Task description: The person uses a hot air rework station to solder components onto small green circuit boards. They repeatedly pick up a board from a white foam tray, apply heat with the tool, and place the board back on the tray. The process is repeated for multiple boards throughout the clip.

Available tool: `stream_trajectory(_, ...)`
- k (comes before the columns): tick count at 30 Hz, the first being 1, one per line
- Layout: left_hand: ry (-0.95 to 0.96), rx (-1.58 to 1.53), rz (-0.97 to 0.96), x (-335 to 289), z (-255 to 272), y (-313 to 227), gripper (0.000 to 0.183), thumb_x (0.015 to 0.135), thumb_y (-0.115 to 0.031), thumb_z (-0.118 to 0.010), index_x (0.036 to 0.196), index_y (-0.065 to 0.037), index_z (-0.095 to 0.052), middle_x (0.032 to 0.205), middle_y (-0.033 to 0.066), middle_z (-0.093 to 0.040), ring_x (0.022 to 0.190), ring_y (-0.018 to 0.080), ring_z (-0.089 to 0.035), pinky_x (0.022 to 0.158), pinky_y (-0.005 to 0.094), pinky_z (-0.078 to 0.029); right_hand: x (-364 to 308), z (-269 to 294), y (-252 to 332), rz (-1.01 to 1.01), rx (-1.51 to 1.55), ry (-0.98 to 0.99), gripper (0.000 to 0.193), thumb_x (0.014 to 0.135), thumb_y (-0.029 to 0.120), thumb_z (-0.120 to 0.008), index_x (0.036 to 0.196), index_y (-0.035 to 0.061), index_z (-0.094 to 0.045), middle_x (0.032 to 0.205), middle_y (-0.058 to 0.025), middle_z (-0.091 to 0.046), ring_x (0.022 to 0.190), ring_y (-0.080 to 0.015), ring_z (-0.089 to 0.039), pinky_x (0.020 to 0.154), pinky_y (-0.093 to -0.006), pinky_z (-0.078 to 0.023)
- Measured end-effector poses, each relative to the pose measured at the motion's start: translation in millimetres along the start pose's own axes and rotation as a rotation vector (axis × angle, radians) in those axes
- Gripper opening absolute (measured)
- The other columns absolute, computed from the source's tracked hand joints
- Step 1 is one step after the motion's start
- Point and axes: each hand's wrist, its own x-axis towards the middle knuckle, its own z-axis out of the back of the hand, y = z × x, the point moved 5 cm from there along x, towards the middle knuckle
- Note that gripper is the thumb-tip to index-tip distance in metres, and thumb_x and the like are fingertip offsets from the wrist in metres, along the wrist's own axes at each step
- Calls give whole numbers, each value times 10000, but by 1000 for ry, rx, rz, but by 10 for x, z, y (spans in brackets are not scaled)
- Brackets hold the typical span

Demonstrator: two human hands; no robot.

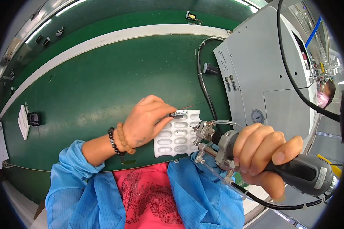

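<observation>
My left hand [146,117] pinches a small electronic part [178,113] with thin wires between thumb and fingertips. It holds the part over the far edge of a white tray [173,138] with rows of oval pockets. My right hand [262,152] is wrapped around the black body of a handheld power screwdriver [304,173] with a metal head and clear tubes. The tool's thin tip points left, close to the tray's right side and a short way from the part. What lies in the tray's pockets is too small to make out.
A large grey machine [252,65] stands at the right, with a black cable [201,76] curving beside it. A small black part [210,69] lies next to the cable. Far left are a black box [33,119] and a white panel [23,122]. Another person [323,97] is at the far right.
</observation>
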Motion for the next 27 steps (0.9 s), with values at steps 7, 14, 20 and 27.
stream_trajectory(7, -89, 15, 45, -142, -175, 81, 280, 746, -49, -775, 1017, -30, -706, 951, 94, -706, 961, 279, -636, 846, 386, -505, 36, -106, -156, 10, -7, -57, 482, 886, 410, -725, 1027, 63, -421, 638, 10, -522, 471, -98, -505, 419, -231, -436)
stream_trajectory(14, -110, -66, 14, -167, -201, 152, 315, 721, -51, -798, 1023, -31, -709, 1017, 103, -697, 1003, 294, -625, 855, 385, -514, 68, -104, -374, -27, 20, -27, 472, 897, 396, -715, 1053, 52, -432, 636, 0, -520, 464, -104, -495, 418, -243, -419)
stream_trajectory(20, -111, -78, 22, -178, -180, 189, 327, 713, -45, -796, 1024, -18, -700, 1017, 100, -685, 994, 294, -615, 848, 389, -517, 93, -150, -503, -50, 15, -11, 474, 897, 397, -715, 1065, 53, -435, 637, 4, -519, 470, -102, -501, 417, -241, -418)
stream_trajectory(27, -85, -91, 24, -132, -157, 199, 318, 708, -42, -792, 1009, -9, -695, 1006, 97, -686, 979, 293, -617, 846, 390, -514, 142, -172, -590, -106, -19, 15, 475, 899, 417, -704, 1060, 59, -436, 637, 10, -519, 473, -100, -506, 415, -238, -416)
